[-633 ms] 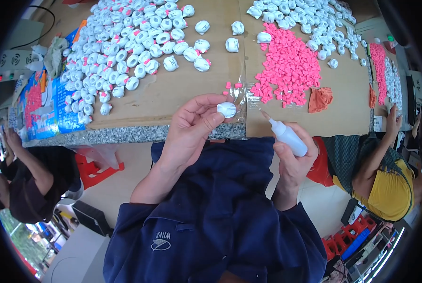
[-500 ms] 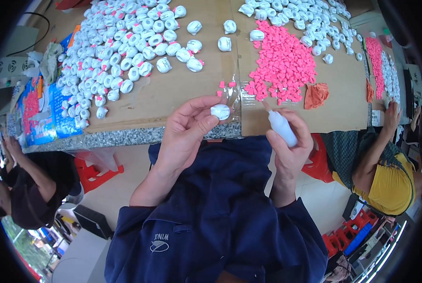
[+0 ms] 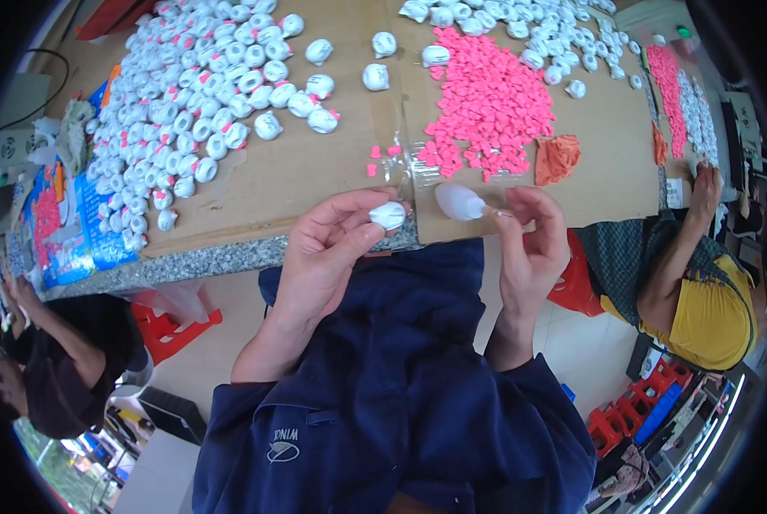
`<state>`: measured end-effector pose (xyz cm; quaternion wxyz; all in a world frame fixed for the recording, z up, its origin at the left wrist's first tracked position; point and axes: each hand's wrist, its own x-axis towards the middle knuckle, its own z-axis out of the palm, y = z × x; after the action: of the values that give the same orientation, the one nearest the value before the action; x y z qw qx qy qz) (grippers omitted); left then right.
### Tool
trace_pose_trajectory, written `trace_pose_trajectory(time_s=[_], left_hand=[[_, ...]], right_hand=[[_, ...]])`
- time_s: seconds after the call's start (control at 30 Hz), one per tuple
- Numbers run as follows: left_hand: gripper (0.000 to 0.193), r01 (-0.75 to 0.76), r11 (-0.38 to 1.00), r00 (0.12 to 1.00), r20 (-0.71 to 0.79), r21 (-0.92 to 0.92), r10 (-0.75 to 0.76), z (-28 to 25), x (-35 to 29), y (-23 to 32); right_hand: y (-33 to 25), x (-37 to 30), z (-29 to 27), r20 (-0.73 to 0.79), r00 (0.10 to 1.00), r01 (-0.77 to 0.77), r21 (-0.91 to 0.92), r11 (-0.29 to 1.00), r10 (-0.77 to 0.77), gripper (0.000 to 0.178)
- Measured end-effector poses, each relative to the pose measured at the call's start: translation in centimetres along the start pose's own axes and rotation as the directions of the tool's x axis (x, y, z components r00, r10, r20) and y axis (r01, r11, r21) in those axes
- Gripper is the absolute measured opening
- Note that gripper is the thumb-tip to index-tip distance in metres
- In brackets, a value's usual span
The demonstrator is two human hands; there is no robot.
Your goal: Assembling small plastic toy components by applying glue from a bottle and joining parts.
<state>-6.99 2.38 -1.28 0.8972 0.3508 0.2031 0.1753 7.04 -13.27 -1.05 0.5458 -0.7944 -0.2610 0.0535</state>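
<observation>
My left hand [image 3: 328,248] pinches a small white rounded piece [image 3: 389,214] between thumb and fingers, just over the table's front edge. My right hand [image 3: 529,244] holds a small translucent squeeze bottle [image 3: 459,202], lying sideways with its body pointing left toward the white piece. The two are a short gap apart. Behind them on the cardboard-covered table [image 3: 298,180] lie a few loose pink bits [image 3: 382,156].
A big heap of white pieces with pink tips [image 3: 199,94] covers the left of the table. A pile of pink parts [image 3: 486,107] and an orange rag [image 3: 557,158] lie at right. A person in yellow [image 3: 701,291] works at the right, another person [image 3: 49,368] at the lower left.
My right hand has swung the bottle from pointing up-left to lying sideways, and brought it up close to the white piece in my left hand.
</observation>
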Motion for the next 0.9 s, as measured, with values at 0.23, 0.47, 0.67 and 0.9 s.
trace_pose_trajectory(time_s=[0.23, 0.47, 0.67, 0.9], left_hand=[[0.027, 0.056, 0.995, 0.998, -0.046, 0.081, -0.052, 0.0, -0.3, -0.2], [0.028, 0.071, 0.997, 0.997, -0.02, 0.033, -0.07, 0.3, -0.2, -0.7], [0.027, 0.08, 0.99, 0.996, 0.03, 0.119, -0.084, 0.6, -0.6, -1.6], [0.027, 0.087, 0.977, 0.993, 0.063, 0.193, -0.101, 1.1, -0.6, -2.1]], right_hand=[[0.0, 2.2, 0.6, 0.011, 0.995, 0.102, -0.293, 0.951, -0.104, 0.009], [0.2, 1.6, 0.3, 0.021, 0.992, 0.122, -0.203, 0.971, -0.121, 0.01], [-2.4, -1.4, -1.3, 0.345, 0.937, -0.156, 0.288, 0.945, 0.05, 0.012], [-2.4, -1.9, 0.3, 0.443, 0.894, -0.247, 0.344, 0.906, 0.076, 0.013]])
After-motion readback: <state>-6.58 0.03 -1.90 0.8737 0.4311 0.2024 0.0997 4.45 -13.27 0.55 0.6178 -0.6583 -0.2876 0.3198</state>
